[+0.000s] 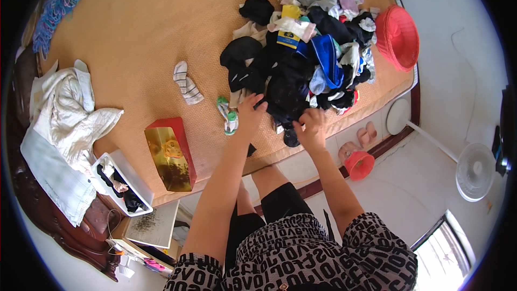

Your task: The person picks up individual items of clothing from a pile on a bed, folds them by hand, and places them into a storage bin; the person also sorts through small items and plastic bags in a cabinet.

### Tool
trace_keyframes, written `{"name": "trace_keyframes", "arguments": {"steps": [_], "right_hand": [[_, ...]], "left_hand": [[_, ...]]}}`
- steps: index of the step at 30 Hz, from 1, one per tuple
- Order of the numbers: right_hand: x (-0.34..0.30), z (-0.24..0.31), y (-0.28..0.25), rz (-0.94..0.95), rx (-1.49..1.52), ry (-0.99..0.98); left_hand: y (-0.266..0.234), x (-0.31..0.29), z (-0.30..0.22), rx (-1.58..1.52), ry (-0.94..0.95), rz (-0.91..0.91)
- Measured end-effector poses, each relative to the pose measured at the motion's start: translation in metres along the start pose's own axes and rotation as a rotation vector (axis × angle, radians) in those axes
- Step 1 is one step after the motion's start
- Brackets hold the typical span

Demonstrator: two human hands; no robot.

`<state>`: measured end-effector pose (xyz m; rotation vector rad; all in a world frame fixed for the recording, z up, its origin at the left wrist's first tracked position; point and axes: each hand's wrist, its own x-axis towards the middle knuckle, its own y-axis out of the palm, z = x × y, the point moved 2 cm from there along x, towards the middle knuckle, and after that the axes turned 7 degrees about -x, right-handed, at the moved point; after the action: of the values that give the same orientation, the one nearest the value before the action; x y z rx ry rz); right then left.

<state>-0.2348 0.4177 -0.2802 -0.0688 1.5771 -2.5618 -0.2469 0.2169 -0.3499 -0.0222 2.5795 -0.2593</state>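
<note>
Clothes [297, 67] mostly heaped at and beyond the fingers, so probably loads left; striped sock [187, 83] off to their left looks done. Left hand [251, 111], right hand [312, 126] half-curled by dark cloth [288, 94], can't tell if gripping.

White standing fan [476, 173], far R. Pr of pink slippers [368, 134] on the floor [401, 194] by the bed [140, 37], nr a red tub [360, 165]. Far L: crumpled cream blanket [70, 110] partly over a pale-blue pillow [59, 167], dk carved wood headboard [59, 240] alongside. Bedside cabinet [154, 222], lt top w/ dk specks. Blue stringy bundle [60, 11], top L. Bright window [442, 256], lower R.
</note>
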Motion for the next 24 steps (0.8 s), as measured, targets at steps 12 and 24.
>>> {"name": "trace_keyframes", "arguments": {"steps": [12, 24], "right_hand": [[-0.028, 0.004, -0.019, 0.183, 2.037, 1.053], [-0.052, 0.038, 0.014, 0.435, 1.366, 0.897]], "left_hand": [[-0.058, -0.081, -0.086, -1.464, -0.349, 0.075], [-0.028, -0.092, -0.048, -0.341, -0.541, 0.058]]}}
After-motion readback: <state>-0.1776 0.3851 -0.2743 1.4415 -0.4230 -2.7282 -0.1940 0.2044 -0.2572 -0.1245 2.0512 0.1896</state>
